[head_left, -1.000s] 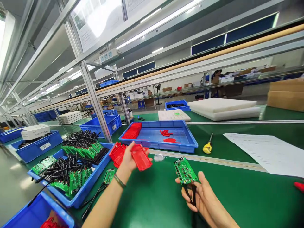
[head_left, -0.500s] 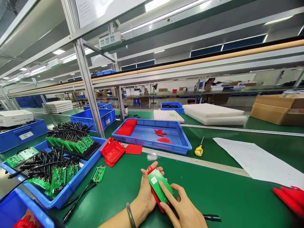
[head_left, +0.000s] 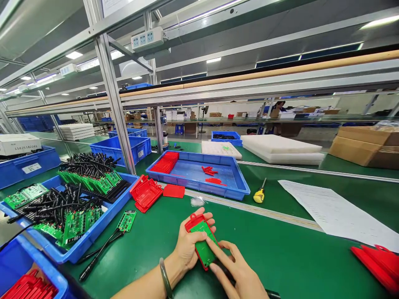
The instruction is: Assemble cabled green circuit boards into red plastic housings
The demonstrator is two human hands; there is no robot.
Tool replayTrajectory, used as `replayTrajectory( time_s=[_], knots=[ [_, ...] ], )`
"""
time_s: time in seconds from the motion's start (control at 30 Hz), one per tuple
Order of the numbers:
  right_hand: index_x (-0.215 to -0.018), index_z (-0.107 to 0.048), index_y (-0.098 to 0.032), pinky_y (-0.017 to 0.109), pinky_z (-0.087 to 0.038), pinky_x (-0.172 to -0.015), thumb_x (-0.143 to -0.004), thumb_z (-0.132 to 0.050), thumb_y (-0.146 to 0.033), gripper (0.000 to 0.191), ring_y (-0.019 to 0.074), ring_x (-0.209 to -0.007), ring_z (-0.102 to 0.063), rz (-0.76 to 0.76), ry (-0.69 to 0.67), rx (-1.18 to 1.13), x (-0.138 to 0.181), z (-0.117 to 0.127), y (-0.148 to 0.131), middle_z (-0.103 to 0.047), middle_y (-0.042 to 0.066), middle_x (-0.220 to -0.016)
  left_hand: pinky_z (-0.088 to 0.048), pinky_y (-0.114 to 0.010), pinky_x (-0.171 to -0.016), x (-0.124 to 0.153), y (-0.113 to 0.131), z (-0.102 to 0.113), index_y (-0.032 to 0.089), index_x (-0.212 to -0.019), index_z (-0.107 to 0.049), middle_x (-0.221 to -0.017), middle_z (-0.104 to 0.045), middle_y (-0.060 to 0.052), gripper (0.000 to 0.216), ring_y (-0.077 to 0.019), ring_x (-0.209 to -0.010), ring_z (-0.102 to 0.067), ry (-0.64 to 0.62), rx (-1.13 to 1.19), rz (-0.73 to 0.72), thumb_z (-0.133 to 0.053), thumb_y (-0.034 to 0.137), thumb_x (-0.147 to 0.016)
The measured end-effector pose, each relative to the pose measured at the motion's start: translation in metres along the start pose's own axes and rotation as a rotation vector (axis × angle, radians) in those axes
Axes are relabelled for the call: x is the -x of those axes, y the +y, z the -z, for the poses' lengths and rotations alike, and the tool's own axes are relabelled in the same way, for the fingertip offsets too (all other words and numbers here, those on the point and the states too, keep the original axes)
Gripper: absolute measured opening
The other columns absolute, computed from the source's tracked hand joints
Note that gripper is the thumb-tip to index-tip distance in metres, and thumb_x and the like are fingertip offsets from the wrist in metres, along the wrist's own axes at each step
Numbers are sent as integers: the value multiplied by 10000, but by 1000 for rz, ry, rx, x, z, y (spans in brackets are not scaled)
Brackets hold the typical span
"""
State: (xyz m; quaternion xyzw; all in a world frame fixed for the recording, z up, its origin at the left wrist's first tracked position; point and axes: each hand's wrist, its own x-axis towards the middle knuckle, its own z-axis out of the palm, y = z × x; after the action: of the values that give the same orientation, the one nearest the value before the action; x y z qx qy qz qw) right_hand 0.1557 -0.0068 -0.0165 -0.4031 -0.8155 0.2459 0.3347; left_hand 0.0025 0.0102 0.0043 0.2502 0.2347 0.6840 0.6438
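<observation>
A red plastic case [head_left: 190, 223] rests in my left hand [head_left: 187, 245], the fingers wrapped beneath it and the thumb lying on the green circuit board [head_left: 202, 246]. That board sits within the case's rim, its solder side facing up. At the lower right of the board, my right hand [head_left: 238, 270] grips it, with the index finger on its face and the thumb at its lower end. A black cable end [head_left: 272, 294] shows below my right hand; its path under the hand is hidden.
Left of my hands, a blue bin [head_left: 120, 207] holds boards with black cables, and one wired board [head_left: 127, 221] lies beside it. Beyond are open red cases [head_left: 146, 193], a blue tray [head_left: 199, 170] of red parts, a yellow screwdriver [head_left: 259, 194] and paper sheets [head_left: 336, 207].
The board has gone from lying skewed over the case to sitting within its rim. My left thumb has come down onto the board, and its white label no longer shows.
</observation>
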Motion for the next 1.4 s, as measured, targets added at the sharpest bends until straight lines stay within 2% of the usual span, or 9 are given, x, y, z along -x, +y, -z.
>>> replayTrajectory(
  time_s=[0.17,0.33,0.5,0.63,0.73,0.83,0.97,1.23,1.4],
  knots=[
    [-1091,-569,-192,248,-479,-611,-843,-462,-571,466,182,-756,-564,-359,-226,-610,-9,22,-9,-595,54,-872,-353,-505,-1009,3,6,-3,161,-1130,-631,-1158,-634,-153,602,-327,-1105,-562,-127,6,82,-659,-19,-557],
    [-722,-602,-139,233,-370,-545,-773,-537,-623,491,114,-541,-421,-309,-303,-814,-11,12,-18,-536,-5,-607,-320,-510,-1027,10,3,-5,174,-1163,-609,-1163,-628,-166,627,-335,-1122,-551,-191,-26,163,-683,2,-565],
    [-691,-580,-132,229,-330,-517,-767,-531,-638,514,102,-498,-402,-352,-273,-911,-11,4,-20,-527,-8,-559,-327,-471,-1013,14,-4,-3,193,-1190,-582,-1127,-636,-123,600,-296,-1103,-557,-234,25,225,-617,57,-607],
    [-639,-515,-162,231,-338,-485,-786,-477,-651,512,108,-461,-417,-375,-322,-781,-13,4,-17,-499,-17,-529,-398,-451,-911,16,-12,-5,141,-1010,-645,-766,-607,-59,442,-210,-770,-614,-206,77,262,-513,85,-592],
    [-614,-474,-193,257,-348,-497,-859,-415,-577,459,144,-470,-465,-324,-182,-318,-10,4,-15,-513,1,-536,-424,-408,-844,14,-14,-7,157,-903,-629,-687,-506,-9,364,-129,-617,-516,-123,166,184,-477,97,-578],
    [-733,-532,-199,278,-378,-573,-905,-420,-461,333,189,-616,-540,-83,68,118,-4,5,-14,-569,43,-686,-433,-349,-757,8,-12,-7,175,-856,-600,-667,-440,12,318,-102,-580,-438,8,244,114,-472,97,-575],
    [-863,-590,-204,301,-403,-626,-921,-438,-378,238,206,-716,-531,237,73,330,-1,3,-15,-589,69,-808,-401,-277,-654,2,-4,-4,187,-836,-578,-675,-403,15,258,-93,-571,-396,103,298,53,-491,116,-603],
    [-685,-620,-203,265,-409,-570,-940,-387,-379,388,177,-600,-552,-2,-47,-77,-5,-2,-28,-601,25,-618,-375,-269,-635,2,-1,-10,197,-855,-572,-686,-376,11,268,-99,-583,-377,51,293,-72,-510,137,-602],
    [-688,-648,-197,245,-407,-528,-911,-418,-421,391,164,-538,-552,-121,16,-270,-1,-12,-31,-600,21,-600,-366,-263,-625,4,-3,-13,188,-858,-558,-687,-353,14,259,-97,-581,-365,51,353,-88,-502,132,-611]
  ],
)
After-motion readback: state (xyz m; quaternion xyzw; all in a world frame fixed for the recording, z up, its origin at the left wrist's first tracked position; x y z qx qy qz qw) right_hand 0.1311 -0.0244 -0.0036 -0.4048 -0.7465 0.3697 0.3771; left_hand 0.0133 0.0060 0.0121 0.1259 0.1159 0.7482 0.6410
